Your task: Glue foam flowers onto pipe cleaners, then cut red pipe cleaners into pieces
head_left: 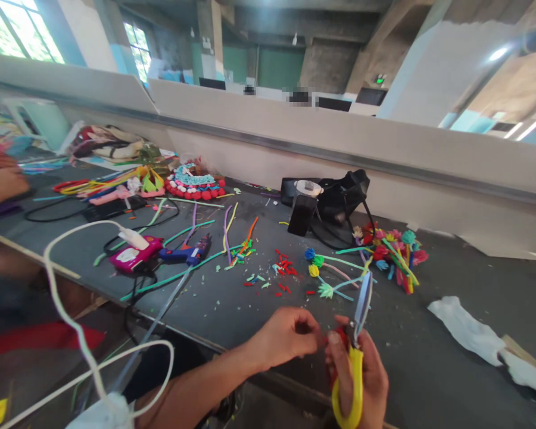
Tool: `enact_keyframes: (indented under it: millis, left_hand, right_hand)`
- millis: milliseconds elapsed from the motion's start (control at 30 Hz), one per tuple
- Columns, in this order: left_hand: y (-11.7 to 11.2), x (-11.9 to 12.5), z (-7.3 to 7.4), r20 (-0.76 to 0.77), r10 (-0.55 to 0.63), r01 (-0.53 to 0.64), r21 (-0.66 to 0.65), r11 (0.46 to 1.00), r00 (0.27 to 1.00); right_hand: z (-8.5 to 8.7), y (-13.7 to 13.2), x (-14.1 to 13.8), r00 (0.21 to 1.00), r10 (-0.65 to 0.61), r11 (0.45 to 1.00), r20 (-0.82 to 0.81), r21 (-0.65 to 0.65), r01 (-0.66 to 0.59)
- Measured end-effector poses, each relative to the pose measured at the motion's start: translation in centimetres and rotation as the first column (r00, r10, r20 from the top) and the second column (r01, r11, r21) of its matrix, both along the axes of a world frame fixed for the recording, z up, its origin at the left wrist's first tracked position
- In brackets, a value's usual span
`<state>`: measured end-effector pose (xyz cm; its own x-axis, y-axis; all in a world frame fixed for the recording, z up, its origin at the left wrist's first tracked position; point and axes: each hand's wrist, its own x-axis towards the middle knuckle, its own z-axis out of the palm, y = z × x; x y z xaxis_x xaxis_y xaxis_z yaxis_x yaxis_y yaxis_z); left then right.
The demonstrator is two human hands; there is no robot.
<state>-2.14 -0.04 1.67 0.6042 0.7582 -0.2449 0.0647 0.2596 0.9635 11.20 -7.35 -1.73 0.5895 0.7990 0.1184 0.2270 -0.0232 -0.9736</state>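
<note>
Yellow-handled scissors (pixel 357 372) are gripped in my right hand (pixel 373 372), blades pointing up and away from me. A small red fuzzy piece (pixel 342 337) shows between the fingers of that same hand, partly hidden by the thumb. Just to its left, my left hand (pixel 290 335) is curled with thumb and fingertips drawn together; whatever lies between them cannot be made out. Beyond my hands lie short red clippings (pixel 286 266). Pipe-cleaner flowers on stems, among them a yellow flower (pixel 313 270) and a pale green flower (pixel 326 290), rest beyond the scissors.
A blue glue gun (pixel 191 252) and a pink power block (pixel 136 255) with cables lie left. A phone (pixel 302 214) leans by a black bag (pixel 343 196). A flower bunch (pixel 395 256) and white cloth (pixel 467 328) lie right. Another person's hand (pixel 2 179) is far left.
</note>
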Motion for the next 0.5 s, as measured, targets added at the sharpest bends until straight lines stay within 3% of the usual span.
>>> enact_keyframes:
  millis: [100,267,500]
  left_hand:
    - [-0.16,-0.14,-0.14,-0.096,-0.036,0.051,0.16,0.986,0.995]
    - [-0.28,-0.37,0.5,-0.212,-0.015,0.086,0.328,0.941,0.977]
    - [-0.78,-0.12,0.65,-0.254,0.075,0.072,0.523,0.849,0.964]
  right_hand:
    - [0.2,0.15,0.23,0.999,-0.009,0.999,-0.035,-0.038,0.008]
    - [0.35,0.48,0.59,0.988,-0.022,0.999,0.154,-0.034,0.027]
    - [0.16,0.82,0.66,0.947,-0.069,0.997,0.314,0.005,0.071]
